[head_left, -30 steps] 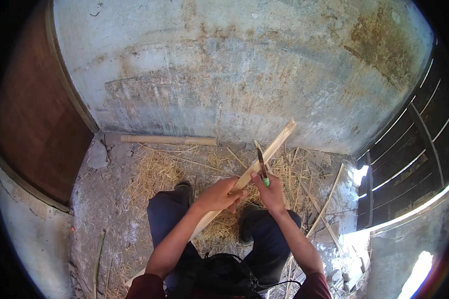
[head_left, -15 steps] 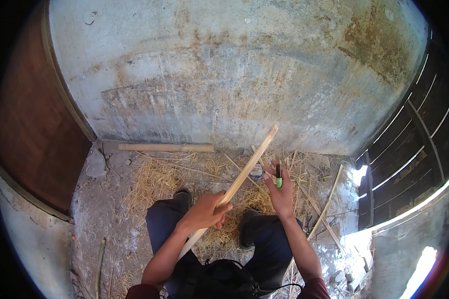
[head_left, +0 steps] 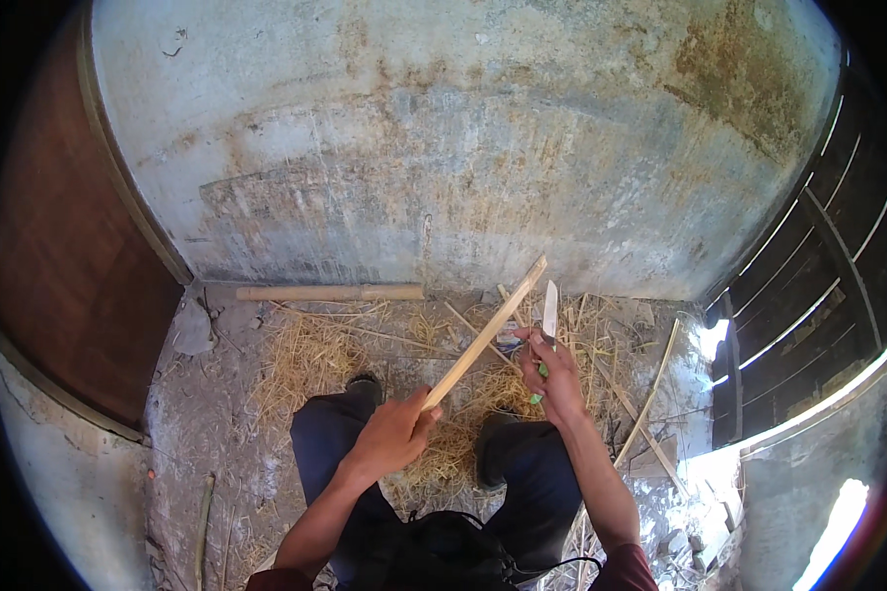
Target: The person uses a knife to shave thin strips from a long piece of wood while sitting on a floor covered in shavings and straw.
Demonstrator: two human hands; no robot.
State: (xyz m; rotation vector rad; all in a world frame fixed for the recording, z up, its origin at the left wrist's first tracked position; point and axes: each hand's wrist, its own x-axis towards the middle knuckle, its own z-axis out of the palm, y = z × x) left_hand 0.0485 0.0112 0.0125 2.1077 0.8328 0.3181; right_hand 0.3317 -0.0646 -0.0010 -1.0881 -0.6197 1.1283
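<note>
My left hand (head_left: 391, 435) is closed round a pale split bamboo strip (head_left: 485, 338), which slants up and away to the right. Its far end rises toward the foot of the wall, and its near part is hidden behind my hand and forearm. In my right hand (head_left: 554, 379) is a knife (head_left: 550, 310) with a green handle, its pale blade pointing up and away. The fingers cover most of the handle. Blade and strip are close but look apart.
Yellowish shavings (head_left: 310, 360) litter the floor round my feet. A bamboo pole (head_left: 330, 293) lies along the base of the stained wall (head_left: 443, 177). Thin strips (head_left: 650, 394) lie to the right, near a dark slatted panel (head_left: 808, 305). A brown door (head_left: 74, 227) stands left.
The knife has turned in my right hand, so its bright blade now shows, and the fingers have closed over the handle. The strip's far end has dipped slightly; my left hand still grips it.
</note>
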